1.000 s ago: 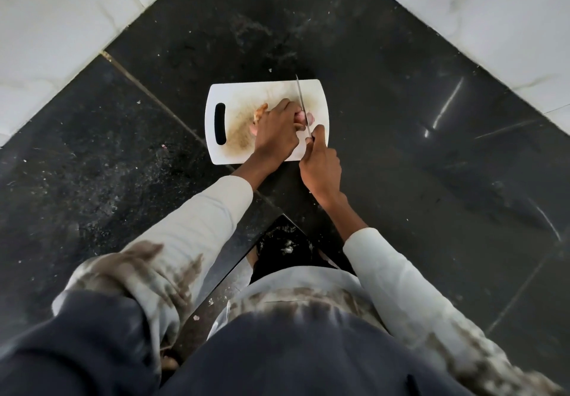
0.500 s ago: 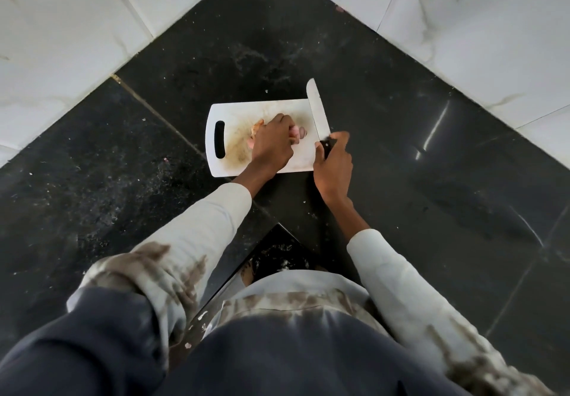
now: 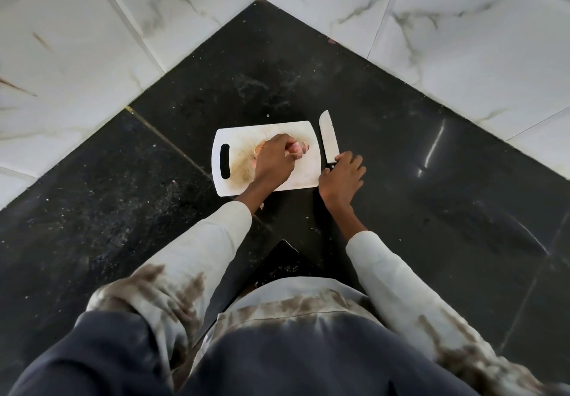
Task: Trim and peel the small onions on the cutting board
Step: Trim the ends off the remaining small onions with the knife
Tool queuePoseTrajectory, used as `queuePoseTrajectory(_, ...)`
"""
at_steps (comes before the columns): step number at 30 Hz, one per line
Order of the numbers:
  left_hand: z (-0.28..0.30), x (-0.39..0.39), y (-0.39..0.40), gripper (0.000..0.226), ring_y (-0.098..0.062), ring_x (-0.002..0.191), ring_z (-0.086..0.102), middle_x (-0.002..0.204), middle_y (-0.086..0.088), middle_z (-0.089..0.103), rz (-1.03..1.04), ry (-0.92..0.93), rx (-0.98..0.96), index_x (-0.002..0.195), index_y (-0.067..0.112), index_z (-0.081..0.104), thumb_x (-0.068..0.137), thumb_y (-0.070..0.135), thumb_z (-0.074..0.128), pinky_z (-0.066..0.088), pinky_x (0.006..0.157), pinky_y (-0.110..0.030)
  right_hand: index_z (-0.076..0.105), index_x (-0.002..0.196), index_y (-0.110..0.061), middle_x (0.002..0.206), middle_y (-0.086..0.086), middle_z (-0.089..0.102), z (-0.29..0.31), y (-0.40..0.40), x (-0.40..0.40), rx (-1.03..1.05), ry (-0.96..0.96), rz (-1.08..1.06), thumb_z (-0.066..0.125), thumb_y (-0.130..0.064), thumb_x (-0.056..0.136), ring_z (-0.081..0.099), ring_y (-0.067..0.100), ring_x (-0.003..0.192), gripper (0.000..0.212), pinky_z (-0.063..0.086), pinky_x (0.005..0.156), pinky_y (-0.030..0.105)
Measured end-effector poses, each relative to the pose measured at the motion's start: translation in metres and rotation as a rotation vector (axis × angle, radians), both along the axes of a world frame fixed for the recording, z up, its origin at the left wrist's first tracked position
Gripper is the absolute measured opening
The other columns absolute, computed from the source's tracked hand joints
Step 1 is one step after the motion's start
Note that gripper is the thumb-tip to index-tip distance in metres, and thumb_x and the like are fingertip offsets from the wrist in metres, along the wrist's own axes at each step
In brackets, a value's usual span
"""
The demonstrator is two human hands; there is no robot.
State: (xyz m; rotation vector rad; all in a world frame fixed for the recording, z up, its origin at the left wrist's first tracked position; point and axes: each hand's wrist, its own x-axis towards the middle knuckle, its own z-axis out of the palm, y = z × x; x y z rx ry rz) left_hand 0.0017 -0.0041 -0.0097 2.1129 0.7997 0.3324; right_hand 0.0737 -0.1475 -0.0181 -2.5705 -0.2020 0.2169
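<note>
While both sleeves reach out from the bottom of the view across a dark stone counter (image 3: 431,210), a small-onion trimming job is pictured in mid-step. Nearest, the right hand (image 3: 340,176) is seen just off the right edge of the cutting board (image 3: 305,173), its fingers curled over the handle of a knife (image 3: 329,141) whose flat blade lies on the counter, pointing away from the person and running alongside the board. A little farther out, the left hand (image 3: 274,162) is closed down on the board, and the small onions (image 3: 296,148) are found under and just beyond its fingertips, pinkish and partly covered; how many are there cannot be told. Papery orange skins (image 3: 258,150) are visible at the hand's left, with a brownish stain spread toward the board's handle slot. Beyond both hands, a corner of white marbled wall tile (image 3: 431,40) closes the scene.

Such onions would be judged light, firm and round, so rolling is likely (and once peeled, slipperiness too). A hold by the sides with fingertips tucked back is suggested, leaving root and tip exposed to the blade. The dry skin is expected to tear easily, best lifted from a cut end.
</note>
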Motion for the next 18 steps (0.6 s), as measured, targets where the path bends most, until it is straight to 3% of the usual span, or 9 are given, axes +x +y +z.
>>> queuePoseTrajectory(3, 0.009, 0.003, 0.001, 0.011, -0.003, 0.092, 0.073, 0.091, 0.01, 0.078, 0.097, -0.068, -0.12, 0.095, 0.017, 0.075, 0.088, 0.009, 0.075, 0.058, 0.088, -0.022, 0.053, 0.122, -0.023, 0.131, 0.004, 0.05, 0.01, 0.01, 0.001, 0.091, -0.058, 0.042, 0.076, -0.021, 0.09, 0.05, 0.028, 0.12, 0.039, 0.05, 0.095, 0.045)
queuePoseTrajectory(7, 0.016, 0.002, 0.009, 0.013, -0.011, 0.095, 0.075, 0.099, 0.003, 0.08, 0.17, -0.101, -0.223, 0.106, 0.012, 0.079, 0.094, 0.016, 0.077, 0.057, 0.087, -0.021, 0.055, 0.135, -0.03, 0.137, 0.0, 0.052, 0.022, 0.027, 0.002, 0.404, -0.014, 0.319, 0.082, -0.021, 0.089, 0.05, 0.021, 0.125, 0.055, 0.053, 0.1, 0.04)
queuePoseTrajectory(11, 0.019, -0.008, 0.017, 0.019, -0.012, 0.097, 0.075, 0.104, 0.001, 0.081, 0.171, -0.128, -0.236, 0.113, 0.011, 0.08, 0.098, 0.02, 0.076, 0.057, 0.083, -0.015, 0.054, 0.147, -0.031, 0.146, -0.001, 0.054, 0.026, 0.041, 0.003, 0.415, 0.002, 0.531, 0.083, -0.016, 0.087, 0.05, 0.02, 0.134, 0.068, 0.045, 0.114, 0.049)
queuePoseTrajectory(13, 0.021, -0.013, 0.021, 0.019, -0.012, 0.096, 0.075, 0.102, 0.0, 0.081, 0.168, -0.14, -0.254, 0.113, 0.01, 0.08, 0.099, 0.021, 0.075, 0.055, 0.078, -0.01, 0.058, 0.144, -0.03, 0.143, -0.003, 0.057, 0.026, 0.045, 0.001, 0.42, 0.011, 0.59, 0.086, -0.02, 0.085, 0.053, 0.017, 0.131, 0.066, 0.051, 0.109, 0.045)
queuePoseTrajectory(15, 0.021, -0.018, 0.024, 0.018, -0.013, 0.094, 0.076, 0.101, -0.001, 0.081, 0.174, -0.145, -0.263, 0.112, 0.01, 0.081, 0.099, 0.021, 0.075, 0.056, 0.077, -0.016, 0.063, 0.138, -0.028, 0.136, -0.005, 0.063, 0.025, 0.05, -0.001, 0.439, -0.001, 0.604, 0.088, -0.021, 0.084, 0.059, 0.015, 0.123, 0.06, 0.057, 0.103, 0.043)
queuePoseTrajectory(18, 0.022, -0.022, 0.026, 0.021, -0.009, 0.077, 0.072, 0.098, -0.003, 0.082, 0.188, -0.145, -0.288, 0.111, 0.011, 0.082, 0.098, 0.027, 0.077, 0.054, 0.066, -0.018, 0.067, 0.127, -0.022, 0.122, -0.003, 0.069, 0.028, 0.056, -0.006, 0.454, -0.026, 0.566, 0.087, -0.016, 0.085, 0.065, 0.012, 0.107, 0.047, 0.061, 0.093, 0.04)
